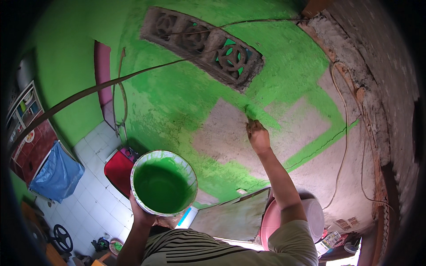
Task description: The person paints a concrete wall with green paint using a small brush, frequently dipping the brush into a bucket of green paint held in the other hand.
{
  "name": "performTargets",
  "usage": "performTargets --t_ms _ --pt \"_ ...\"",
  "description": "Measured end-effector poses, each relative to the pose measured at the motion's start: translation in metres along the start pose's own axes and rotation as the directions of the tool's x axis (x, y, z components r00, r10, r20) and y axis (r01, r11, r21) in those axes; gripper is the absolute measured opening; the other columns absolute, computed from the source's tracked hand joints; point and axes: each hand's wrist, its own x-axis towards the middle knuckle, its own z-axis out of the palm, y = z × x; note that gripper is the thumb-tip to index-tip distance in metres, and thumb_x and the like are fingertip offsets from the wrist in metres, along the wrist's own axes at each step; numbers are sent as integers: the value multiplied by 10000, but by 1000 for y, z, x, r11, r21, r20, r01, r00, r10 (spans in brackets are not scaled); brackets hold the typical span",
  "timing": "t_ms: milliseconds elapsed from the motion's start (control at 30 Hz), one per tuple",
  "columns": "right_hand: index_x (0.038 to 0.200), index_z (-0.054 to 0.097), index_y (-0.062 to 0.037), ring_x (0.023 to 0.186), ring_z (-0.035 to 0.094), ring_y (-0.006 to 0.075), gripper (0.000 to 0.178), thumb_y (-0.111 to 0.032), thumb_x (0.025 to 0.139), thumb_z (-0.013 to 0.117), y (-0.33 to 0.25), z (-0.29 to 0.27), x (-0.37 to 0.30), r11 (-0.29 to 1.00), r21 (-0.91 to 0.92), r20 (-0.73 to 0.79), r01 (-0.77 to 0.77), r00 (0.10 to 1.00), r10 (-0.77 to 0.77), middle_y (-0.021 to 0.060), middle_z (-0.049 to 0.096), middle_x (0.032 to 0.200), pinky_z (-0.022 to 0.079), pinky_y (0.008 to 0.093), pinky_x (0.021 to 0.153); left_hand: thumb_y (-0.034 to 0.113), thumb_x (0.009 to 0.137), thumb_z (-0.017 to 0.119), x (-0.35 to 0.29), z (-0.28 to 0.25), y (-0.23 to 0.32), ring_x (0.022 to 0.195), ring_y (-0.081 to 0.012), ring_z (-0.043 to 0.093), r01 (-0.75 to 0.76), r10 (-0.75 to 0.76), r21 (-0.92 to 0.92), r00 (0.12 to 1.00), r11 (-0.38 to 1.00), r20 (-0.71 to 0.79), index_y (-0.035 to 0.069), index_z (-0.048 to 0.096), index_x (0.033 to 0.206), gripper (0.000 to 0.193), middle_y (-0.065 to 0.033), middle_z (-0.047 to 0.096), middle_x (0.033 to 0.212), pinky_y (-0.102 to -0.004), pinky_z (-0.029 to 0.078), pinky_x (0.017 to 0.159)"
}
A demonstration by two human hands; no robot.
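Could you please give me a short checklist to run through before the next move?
1. Left hand supporting the bucket: ok, it holds it low on the near left side.
2. Paint available: ok, green paint lies inside, below the rim.
3. Right hand gripping a tool: cannot tell, anything in its fingers blends into the wall.
4. Wall fully green: not ok, bare patches remain near the right hand.
5. Wall free of cracks: not ok, a crack runs to the right of the forearm.

No readable text; lettering on maroon cabinet unclear
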Motion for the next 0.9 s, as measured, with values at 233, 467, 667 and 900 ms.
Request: performTargets --t_ms 233,467,667,900 --pt "815 640 -48 665 639 372 103 -64 908 682 64 -54 77 978 190 -112 87 992 -66 195 621 799 512 446 588 395 1070 339 0 -10 -3 1132 -271 651 36 -36 -23 999 999 9 40 573 1329 497 -130 657 1257 -423 540 988" --pt "996 702 -30 641 622 320 112 -126 941 685 36 -78 113 994 -109 -317 16 947 -50 135 604 808 521 421 559 404 1066 346 -1 -14 -6 1111 -255 654 -13 14 21 999 1000 -33 35 589 1299 500 -122 667 1227 -412 541 976" --pt "886 677 -40 677 651 339 42 -81 896 678 18 4 25 992 -8 72 128 989 -127 164 645 870 546 437 591 402 1062 350 -3 -9 -2 1107 -247 654 41 -42 -39 999 998 -32 38 595 1290 495 -115 668 1222 -402 544 962" --pt "908 679 -15 703 659 398 67 -80 904 664 41 -20 83 977 212 -15 20 1000 -17 205 669 885 548 460 617 431 1067 317 -4 -6 2 1167 -258 627 44 -44 -27 999 999 4 53 584 1330 532 -122 651 1273 -421 514 1011"
